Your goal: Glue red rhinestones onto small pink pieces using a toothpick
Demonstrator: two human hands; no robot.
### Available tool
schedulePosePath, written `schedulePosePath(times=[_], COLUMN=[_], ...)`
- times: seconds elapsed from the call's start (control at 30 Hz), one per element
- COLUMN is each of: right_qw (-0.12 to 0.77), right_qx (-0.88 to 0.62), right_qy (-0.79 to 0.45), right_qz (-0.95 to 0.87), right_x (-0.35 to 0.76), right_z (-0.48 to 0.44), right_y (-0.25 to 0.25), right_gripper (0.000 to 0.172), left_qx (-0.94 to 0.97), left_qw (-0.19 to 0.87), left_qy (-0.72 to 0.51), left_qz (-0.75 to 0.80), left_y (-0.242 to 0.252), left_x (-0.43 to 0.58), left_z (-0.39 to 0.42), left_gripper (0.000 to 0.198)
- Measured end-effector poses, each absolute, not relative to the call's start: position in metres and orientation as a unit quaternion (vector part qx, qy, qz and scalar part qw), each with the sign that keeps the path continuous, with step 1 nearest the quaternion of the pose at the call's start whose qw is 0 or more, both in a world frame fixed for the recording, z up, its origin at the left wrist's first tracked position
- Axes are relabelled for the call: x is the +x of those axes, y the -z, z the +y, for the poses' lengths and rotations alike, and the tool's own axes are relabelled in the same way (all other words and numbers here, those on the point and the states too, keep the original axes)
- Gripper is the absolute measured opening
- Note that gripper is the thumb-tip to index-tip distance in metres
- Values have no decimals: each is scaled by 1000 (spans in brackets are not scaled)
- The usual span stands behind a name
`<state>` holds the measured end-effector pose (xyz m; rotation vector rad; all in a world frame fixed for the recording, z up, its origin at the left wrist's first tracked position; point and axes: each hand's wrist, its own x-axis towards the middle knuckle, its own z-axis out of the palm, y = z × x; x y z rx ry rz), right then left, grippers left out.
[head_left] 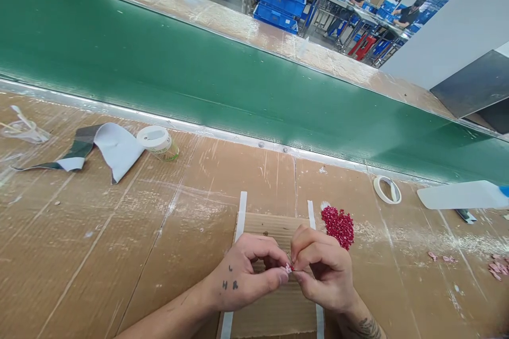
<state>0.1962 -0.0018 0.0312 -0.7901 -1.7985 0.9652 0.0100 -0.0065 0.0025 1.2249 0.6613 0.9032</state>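
Left hand and right hand are drawn together, a small pink piece pinched between them over cardboard.

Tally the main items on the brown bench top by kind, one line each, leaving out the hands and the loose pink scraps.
Clear plastic bag: 1
Green-and-white sheet: 1
Round white-lidded container: 1
White tape roll: 1
Heap of red beads: 1
Cardboard sheet: 1
White flat panel: 1
Total: 7
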Motion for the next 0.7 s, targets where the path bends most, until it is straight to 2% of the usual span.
schedulePosePath(times=[0.2, 0.47, 0.7], right_qw=[441, 413, 404], right_qx=[-315, -303, -293], right_qy=[-412, -354, -376], right_qz=[-733, -783, -781], right_x=[202, 203, 207], right_z=[-3, -2, 0], right_y=[-27, -32, -31], right_gripper=[5, 18, 12], left_qx=[550, 555, 557], left_qw=[666, 661, 665], left_qy=[-404, -399, -390], left_qz=[301, 310, 309], left_y=[-4, -4, -7], left_x=[9, 9, 8], left_z=[-6, -5, -5], left_gripper=[9, 10, 12])
